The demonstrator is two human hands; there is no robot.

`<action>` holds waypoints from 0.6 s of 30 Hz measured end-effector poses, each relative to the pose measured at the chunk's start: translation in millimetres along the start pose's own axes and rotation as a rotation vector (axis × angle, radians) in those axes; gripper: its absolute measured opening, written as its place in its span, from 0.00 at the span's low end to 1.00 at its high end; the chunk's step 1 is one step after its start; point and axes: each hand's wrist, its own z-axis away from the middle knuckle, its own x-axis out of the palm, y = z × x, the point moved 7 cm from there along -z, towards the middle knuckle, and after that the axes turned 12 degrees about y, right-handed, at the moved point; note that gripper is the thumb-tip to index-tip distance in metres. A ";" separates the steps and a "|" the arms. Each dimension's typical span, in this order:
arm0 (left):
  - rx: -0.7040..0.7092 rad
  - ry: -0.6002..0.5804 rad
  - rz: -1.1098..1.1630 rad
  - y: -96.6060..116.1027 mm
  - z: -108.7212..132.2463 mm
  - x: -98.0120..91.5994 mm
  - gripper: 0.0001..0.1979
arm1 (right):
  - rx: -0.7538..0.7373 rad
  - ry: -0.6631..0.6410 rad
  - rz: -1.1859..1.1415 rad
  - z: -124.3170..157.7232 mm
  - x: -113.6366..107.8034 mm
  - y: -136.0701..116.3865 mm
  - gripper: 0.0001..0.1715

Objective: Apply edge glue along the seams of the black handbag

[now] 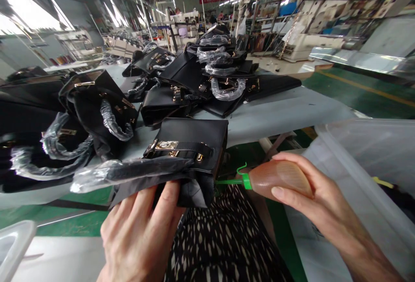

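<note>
A black handbag [191, 144] with a gold clasp lies at the near edge of the grey table [275, 113], its plastic-wrapped handle stretching to the left. My left hand [139, 230] grips the bag's lower edge, fingers curled onto it. My right hand [311, 195] is closed around a brown squeeze bottle [275, 178] with a green nozzle. The nozzle tip points left at the bag's right corner, close to it.
Several more black handbags [97, 105] with wrapped handles are piled across the table to the left and behind. A clear plastic bin [366, 156] stands at the right. A patterned garment [223, 239] covers my lap. Sewing machines and shelves fill the background.
</note>
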 end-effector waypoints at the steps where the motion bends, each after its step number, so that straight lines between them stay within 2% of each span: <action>1: 0.000 -0.004 0.005 0.2 -0.4 0.3 0.11 | 0.003 -0.007 -0.004 0.7 0.8 0.2 0.28; 18: -0.014 0.005 0.002 -1.5 -3.8 0.7 0.12 | 0.052 -0.058 -0.051 20.5 2.4 3.8 0.29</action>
